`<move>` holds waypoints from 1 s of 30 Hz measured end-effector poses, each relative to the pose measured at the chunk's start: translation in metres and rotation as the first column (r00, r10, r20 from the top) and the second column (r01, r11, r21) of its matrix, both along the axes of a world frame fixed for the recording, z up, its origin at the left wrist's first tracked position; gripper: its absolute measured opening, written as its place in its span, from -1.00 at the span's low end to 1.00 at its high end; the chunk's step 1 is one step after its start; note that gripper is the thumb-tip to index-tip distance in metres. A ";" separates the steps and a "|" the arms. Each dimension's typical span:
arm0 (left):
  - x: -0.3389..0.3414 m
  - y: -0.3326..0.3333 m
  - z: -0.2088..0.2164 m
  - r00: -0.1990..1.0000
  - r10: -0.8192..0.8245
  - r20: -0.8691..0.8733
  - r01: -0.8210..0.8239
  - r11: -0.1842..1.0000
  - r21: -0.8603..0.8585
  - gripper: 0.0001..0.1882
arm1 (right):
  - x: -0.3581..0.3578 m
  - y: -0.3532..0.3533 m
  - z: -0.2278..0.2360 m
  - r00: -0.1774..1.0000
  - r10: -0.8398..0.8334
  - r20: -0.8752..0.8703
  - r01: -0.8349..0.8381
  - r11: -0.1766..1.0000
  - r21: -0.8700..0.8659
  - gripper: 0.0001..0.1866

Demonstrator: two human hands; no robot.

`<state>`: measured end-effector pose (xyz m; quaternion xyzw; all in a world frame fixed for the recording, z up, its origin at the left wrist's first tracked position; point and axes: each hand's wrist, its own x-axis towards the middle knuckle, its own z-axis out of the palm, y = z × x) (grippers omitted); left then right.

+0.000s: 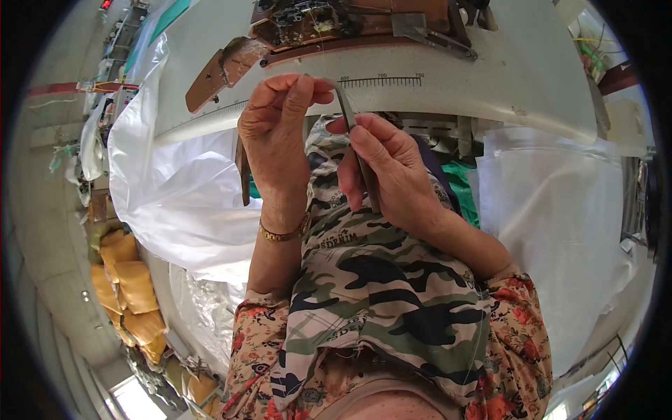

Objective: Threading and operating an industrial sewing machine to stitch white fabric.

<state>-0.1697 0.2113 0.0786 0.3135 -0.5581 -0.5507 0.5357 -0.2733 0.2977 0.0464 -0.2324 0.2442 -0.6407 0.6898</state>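
Observation:
Grey metal tweezers (366,178) with a bent tip slant upward between my two hands. My right hand (393,159) is closed around their shank, with the thumb pressed along it. The bent tip reaches left to the fingers of my left hand (280,126). There the thumb and forefinger are pinched together beside the tip; anything between them is too small to make out. Both hands are raised over my camouflage-patterned apron (378,280), just in front of the work table's edge. Beyond them stands a brown sewing machine (350,31), its mechanism dusted with lint.
The pale table (504,77) carries a printed ruler scale (381,81) along its near edge. A brown plate (217,77) juts out from the machine's left side. White sheeting (182,203) hangs at the left, and more white fabric (546,224) at the right. Yellow-orange bundles (133,280) lie far left.

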 end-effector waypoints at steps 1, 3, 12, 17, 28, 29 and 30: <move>0.000 0.000 0.000 1.000 -0.007 -0.003 0.007 1.000 0.001 -0.91 | 0.000 0.000 -0.001 1.000 -0.004 -0.012 0.004 1.000 -0.008 -0.66; 0.000 0.000 -0.002 1.000 -0.006 0.002 0.006 1.000 -0.003 -0.92 | 0.000 0.001 -0.002 1.000 -0.009 -0.020 0.008 1.000 -0.017 -0.66; -0.001 0.000 0.000 0.999 0.000 0.034 0.000 1.000 -0.009 -0.93 | -0.007 0.000 0.000 0.992 -0.025 -0.120 0.024 1.000 -0.011 -0.64; -0.002 0.002 0.001 0.999 0.001 0.042 -0.001 1.000 -0.006 -0.94 | -0.008 0.001 0.001 0.995 -0.038 -0.097 0.039 0.999 0.005 -0.65; 0.001 0.003 0.004 0.997 -0.018 0.080 0.016 1.000 0.020 -0.92 | -0.011 0.003 0.001 0.992 -0.044 -0.116 0.044 0.999 -0.002 -0.64; 0.001 0.003 0.005 0.997 -0.018 0.080 0.016 1.000 0.020 -0.92 | -0.012 0.003 0.001 0.992 -0.040 -0.118 0.040 0.999 0.002 -0.64; 0.002 0.003 0.005 0.997 -0.026 0.077 0.024 0.999 0.023 -0.91 | -0.012 0.003 0.001 0.992 -0.039 -0.117 0.040 0.999 0.002 -0.64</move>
